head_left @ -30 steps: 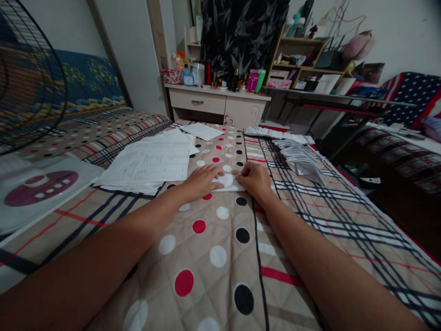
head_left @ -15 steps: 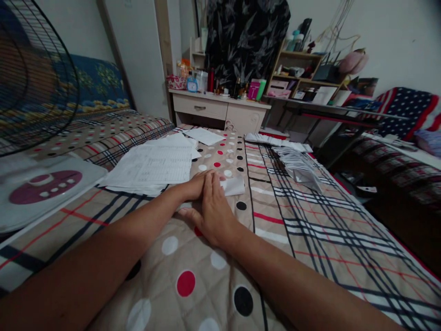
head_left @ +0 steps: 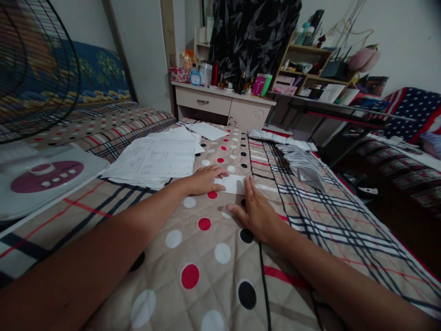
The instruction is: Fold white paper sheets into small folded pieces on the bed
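Observation:
A folded strip of white paper [head_left: 235, 184] lies flat on the patterned bedspread [head_left: 220, 230] in front of me. My left hand [head_left: 206, 179] rests at its left end, thumb and fingers apart over the paper. At the right end, my right hand [head_left: 255, 209] lies with its fingers stretched out, the fingertips on the paper's edge and the thumb spread to the left. Beyond my left hand lies a stack of printed sheets [head_left: 155, 158]. Some folded papers [head_left: 303, 163] lie in a fanned pile to the far right.
A fan [head_left: 37, 69] stands at the left, over a white plastic bag [head_left: 62, 177] with a purple print. Another row of folded paper [head_left: 280, 139] lies near the bed's far end. Past it stand a white dresser [head_left: 213, 103] and a cluttered shelf [head_left: 306, 69].
My right hand has slid right, away from my left hand, to the strip's right end. The hands overlapped before; now more of the paper shows between them. The view has shifted slightly.

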### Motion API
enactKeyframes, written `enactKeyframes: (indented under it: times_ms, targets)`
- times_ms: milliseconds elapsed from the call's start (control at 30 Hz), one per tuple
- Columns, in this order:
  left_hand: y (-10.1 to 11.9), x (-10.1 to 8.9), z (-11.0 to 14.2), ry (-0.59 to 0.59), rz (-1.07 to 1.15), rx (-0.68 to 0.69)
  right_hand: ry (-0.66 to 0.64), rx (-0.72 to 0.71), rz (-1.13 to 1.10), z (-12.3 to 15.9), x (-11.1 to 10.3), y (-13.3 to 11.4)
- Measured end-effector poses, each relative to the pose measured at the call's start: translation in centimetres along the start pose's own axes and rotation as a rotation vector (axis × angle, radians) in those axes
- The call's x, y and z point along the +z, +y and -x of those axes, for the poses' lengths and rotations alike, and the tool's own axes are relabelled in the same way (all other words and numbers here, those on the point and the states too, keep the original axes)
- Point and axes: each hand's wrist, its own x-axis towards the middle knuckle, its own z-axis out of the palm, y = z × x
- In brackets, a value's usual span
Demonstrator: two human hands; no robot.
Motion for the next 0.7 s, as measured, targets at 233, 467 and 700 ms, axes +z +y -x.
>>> enactKeyframes:
  times_ms: [233,467,700]
  targets:
    - [-0.2,0.7,-0.1,0.072,-0.032,0.003,0.315,0.23,-0.292,-4.4,0.0,2.3]
    - [0.4,1.1,0.1,0.218,0.002,0.008,0.305,0.398,-0.831,-5.9,0.1,2.3]
    - [2.2,2.3,-0.7,0.647,0.264,-0.129,0.621,0.358,-1.225,-5.7,0.2,2.2]
